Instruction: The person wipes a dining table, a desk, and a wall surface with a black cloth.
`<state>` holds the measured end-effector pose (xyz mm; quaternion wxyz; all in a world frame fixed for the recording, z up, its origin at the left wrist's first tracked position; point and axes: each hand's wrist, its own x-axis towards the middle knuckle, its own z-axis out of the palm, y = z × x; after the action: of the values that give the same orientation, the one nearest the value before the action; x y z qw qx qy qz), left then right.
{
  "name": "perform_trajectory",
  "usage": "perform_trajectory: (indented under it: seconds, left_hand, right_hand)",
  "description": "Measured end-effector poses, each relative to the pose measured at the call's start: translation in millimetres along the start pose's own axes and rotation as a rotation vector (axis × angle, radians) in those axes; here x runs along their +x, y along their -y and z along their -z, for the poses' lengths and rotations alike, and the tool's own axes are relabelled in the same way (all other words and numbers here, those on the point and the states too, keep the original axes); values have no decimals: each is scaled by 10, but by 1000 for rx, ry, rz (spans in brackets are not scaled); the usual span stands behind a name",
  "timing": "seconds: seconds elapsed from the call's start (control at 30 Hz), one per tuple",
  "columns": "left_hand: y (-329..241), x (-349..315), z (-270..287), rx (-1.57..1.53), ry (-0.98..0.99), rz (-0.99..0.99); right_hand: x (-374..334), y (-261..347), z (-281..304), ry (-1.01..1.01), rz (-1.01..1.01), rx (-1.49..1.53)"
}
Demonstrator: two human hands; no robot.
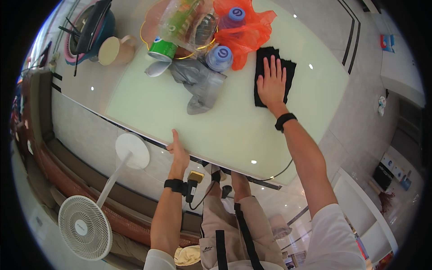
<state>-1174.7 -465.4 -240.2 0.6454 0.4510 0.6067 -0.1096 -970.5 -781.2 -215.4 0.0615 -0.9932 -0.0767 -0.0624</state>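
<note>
My right hand lies flat with fingers stretched on a black cloth, which is spread on the pale green glass table toward its right side. At the table's near edge is my left hand, a finger pointing forward; it seems to rest on the edge and holds nothing that I can see. Between the hands, farther back, lie a crumpled grey plastic bag, a bottle with a blue cap and an orange-red plastic bag with another bottle in it.
Behind the grey bag lie a green can and clear packaging. A beige mug and a blue basin stand at the far left. A white fan and a brown sofa are at the left. A black cable hangs over the near edge.
</note>
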Motion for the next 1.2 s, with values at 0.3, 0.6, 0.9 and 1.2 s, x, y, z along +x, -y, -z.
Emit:
perform_trajectory:
  seconds: [0.3, 0.6, 0.9, 1.2]
  left_hand:
    - [-10, 3, -49, 92, -94, 51]
    - [-379, -81, 207, -73, 255, 157]
    - [-1871, 774, 827, -83, -7, -85]
    - [-2581, 1580, 904, -165, 127, -38]
  right_hand:
    - [-952, 1388, 87, 214, 13, 120]
    - [-1442, 2745, 40, 310, 100, 247]
    - [-343, 3491, -203, 262, 258, 271]
    - [317, 3724, -375, 113, 74, 188]
